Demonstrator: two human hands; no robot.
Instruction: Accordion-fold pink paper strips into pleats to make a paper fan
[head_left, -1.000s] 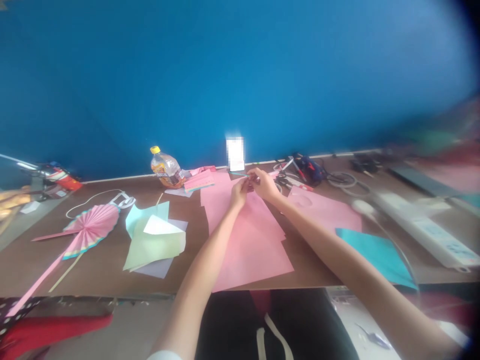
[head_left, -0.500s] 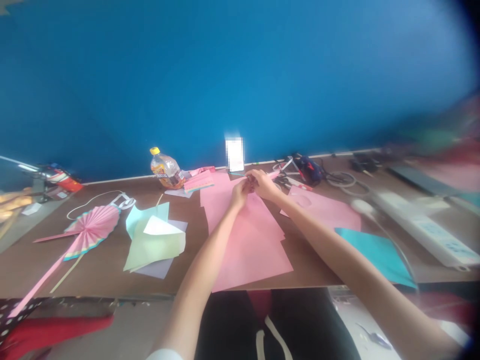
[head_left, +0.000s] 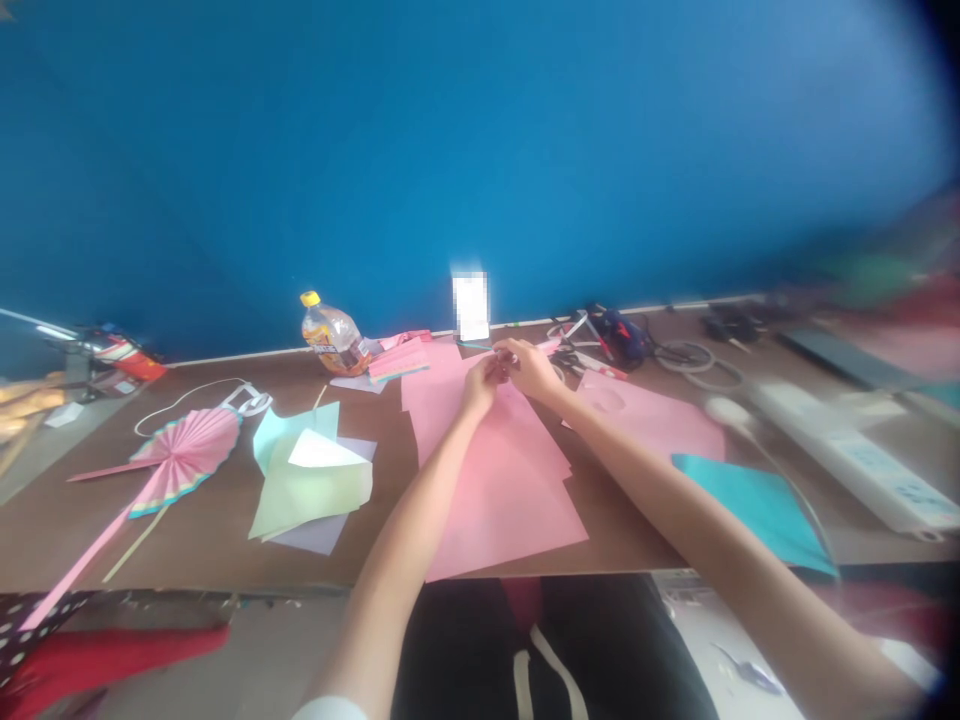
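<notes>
My left hand (head_left: 481, 385) and my right hand (head_left: 529, 370) meet above the far part of several overlapping pink paper sheets (head_left: 502, 500). The fingers of both are closed and pressed together at one spot. What they pinch is small and mostly covered by the fingers, so I cannot make it out. A bit of pink shows just past my right hand; whether it is held or lies behind, I cannot tell. To the left, a pleated pink paper fan (head_left: 191, 450) with a blue and yellow edge lies on the brown table (head_left: 202, 555).
Pale green paper (head_left: 315, 495) lies left of the pink sheets, teal paper (head_left: 757, 505) to the right. A yellow-capped bottle (head_left: 334, 338), a bright upright screen (head_left: 471, 308) and folded pink paper (head_left: 401, 360) stand or lie near the wall. A white power strip (head_left: 862, 460) is far right.
Both hands stay together in nearly the same place, with only slight finger movement. The whole view has shifted a little.
</notes>
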